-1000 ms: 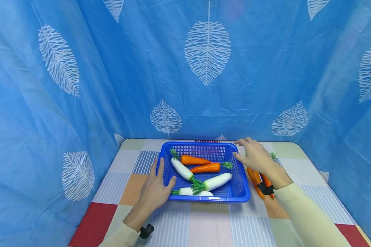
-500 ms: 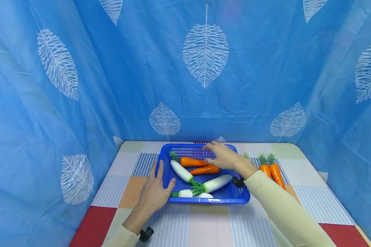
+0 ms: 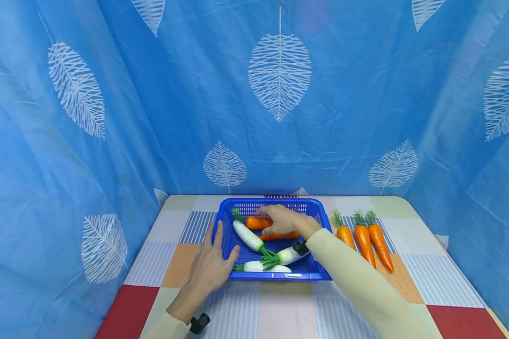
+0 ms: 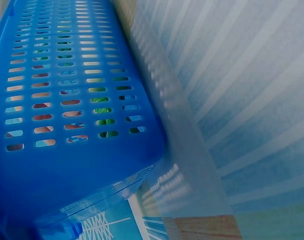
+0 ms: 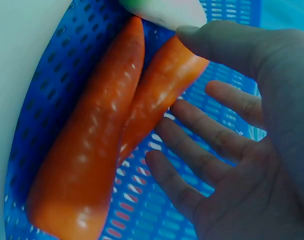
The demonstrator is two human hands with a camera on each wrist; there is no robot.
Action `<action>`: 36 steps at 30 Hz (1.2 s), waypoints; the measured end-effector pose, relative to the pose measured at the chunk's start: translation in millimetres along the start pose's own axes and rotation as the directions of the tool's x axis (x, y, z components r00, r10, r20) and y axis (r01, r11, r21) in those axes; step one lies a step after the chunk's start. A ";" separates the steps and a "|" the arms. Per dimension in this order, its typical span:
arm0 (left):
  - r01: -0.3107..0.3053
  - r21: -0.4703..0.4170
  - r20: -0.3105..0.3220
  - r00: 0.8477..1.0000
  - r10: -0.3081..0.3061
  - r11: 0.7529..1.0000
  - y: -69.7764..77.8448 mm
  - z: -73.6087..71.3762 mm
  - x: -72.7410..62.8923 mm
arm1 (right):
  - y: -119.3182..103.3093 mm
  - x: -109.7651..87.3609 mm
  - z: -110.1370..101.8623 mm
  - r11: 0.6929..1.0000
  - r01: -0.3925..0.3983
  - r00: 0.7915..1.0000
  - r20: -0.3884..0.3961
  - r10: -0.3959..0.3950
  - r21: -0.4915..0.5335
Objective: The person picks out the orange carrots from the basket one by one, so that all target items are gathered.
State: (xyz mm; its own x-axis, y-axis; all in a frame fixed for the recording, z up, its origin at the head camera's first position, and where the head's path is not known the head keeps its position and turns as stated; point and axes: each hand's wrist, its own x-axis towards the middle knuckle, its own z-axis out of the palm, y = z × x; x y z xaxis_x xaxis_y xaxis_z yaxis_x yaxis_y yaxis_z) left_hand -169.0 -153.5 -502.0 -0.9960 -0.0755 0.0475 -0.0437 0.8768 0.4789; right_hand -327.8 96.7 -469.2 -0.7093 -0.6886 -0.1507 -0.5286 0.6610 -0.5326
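Observation:
A blue plastic basket (image 3: 280,277) holds two carrots and three white radishes. My right hand (image 3: 282,220) reaches into it over the rear carrot (image 3: 254,222), partly covering the front carrot (image 3: 280,236). In the right wrist view the thumb lies over the rear carrot (image 5: 162,80) and the spread fingers are alongside it, not curled round it. The radishes lie at left (image 3: 248,235), right (image 3: 294,254) and along the near wall (image 3: 258,267). My left hand (image 3: 212,263) rests with straight fingers at the basket's left rim; the left wrist view shows only the basket's outer wall (image 4: 76,170).
Right of the basket, three more carrots lie side by side on the checked tablecloth: a left one (image 3: 345,235), a middle one (image 3: 365,245) and a right one (image 3: 380,245). A blue curtain (image 3: 280,155) with white leaf prints surrounds the table at the back and sides.
My right hand has moved left from above the carrots beside the basket to the rear carrot inside it. Those outside carrots have come into full view. The left hand stays at the rim.

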 end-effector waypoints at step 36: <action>-0.019 -0.014 -0.008 1.000 0.019 1.000 1.9 -1.3 -0.8 | -6.4 13.5 15.7 0.989 0.032 0.998 -0.050 -0.040 -0.142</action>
State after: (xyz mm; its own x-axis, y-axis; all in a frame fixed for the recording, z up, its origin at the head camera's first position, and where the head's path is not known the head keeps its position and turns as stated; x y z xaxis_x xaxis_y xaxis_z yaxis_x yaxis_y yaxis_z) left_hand -168.2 -152.4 -500.0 -0.9960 -0.0629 0.0637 -0.0236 0.8713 0.4902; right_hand -326.7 78.4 -480.9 -0.7099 -0.6988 -0.0879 -0.6122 0.6739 -0.4135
